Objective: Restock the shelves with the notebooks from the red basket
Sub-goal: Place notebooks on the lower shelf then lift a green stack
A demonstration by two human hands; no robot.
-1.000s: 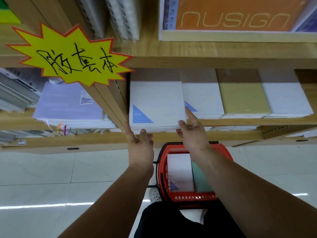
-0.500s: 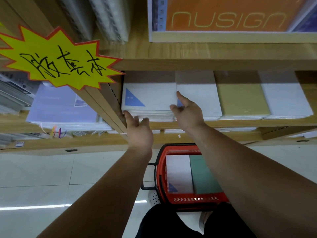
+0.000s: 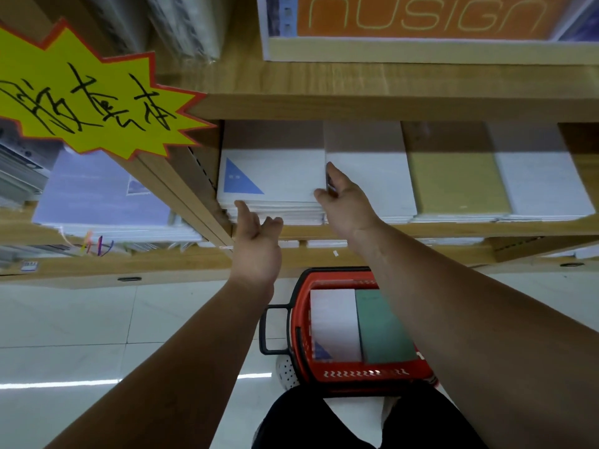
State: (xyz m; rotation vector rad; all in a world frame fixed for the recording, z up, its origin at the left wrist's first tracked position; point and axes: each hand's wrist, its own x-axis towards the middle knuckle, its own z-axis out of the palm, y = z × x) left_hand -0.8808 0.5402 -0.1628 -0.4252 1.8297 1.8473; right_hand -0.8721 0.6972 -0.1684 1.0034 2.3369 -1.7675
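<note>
1. The stack (image 3: 272, 176) of white notebooks, its top cover printed with a blue triangle, lies at the left end of the shelf (image 3: 453, 230), hard against the wooden divider (image 3: 181, 189).
2. The left hand (image 3: 256, 244) reaches up to the near edge of this stack. Its fingers (image 3: 242, 212) are straight and released, touching the layered edges and grasping nothing.
3. The right hand (image 3: 343, 202) is at the stack's near right corner. One finger (image 3: 330, 171) lies straight along the stack's right side, in the seam with the next pile, and the thumb rests at the near edge. This hand is released too, pressing rather than clutching.
4. To the right on the same shelf, side by side, lie a white pile (image 3: 369, 176), a yellow pile (image 3: 453, 176) and a pale pile (image 3: 538, 179).
5. The red basket (image 3: 366, 373) sits on the floor (image 3: 81, 335) below, between the arms and near the person's legs, with a black handle (image 3: 264, 328) on its left side.
6. In the basket lie a white notebook (image 3: 334, 322) on the left and a green notebook (image 3: 382, 328) on the right, touching each other.
7. Left of the divider lies a lilac pile (image 3: 97, 196).
8. A yellow starburst sign (image 3: 81, 98) with black handwriting hangs at the upper left, overlapping the divider.
9. On the upper shelf (image 3: 356, 89) stands an orange box (image 3: 421, 14) lettered "nusign".
</note>
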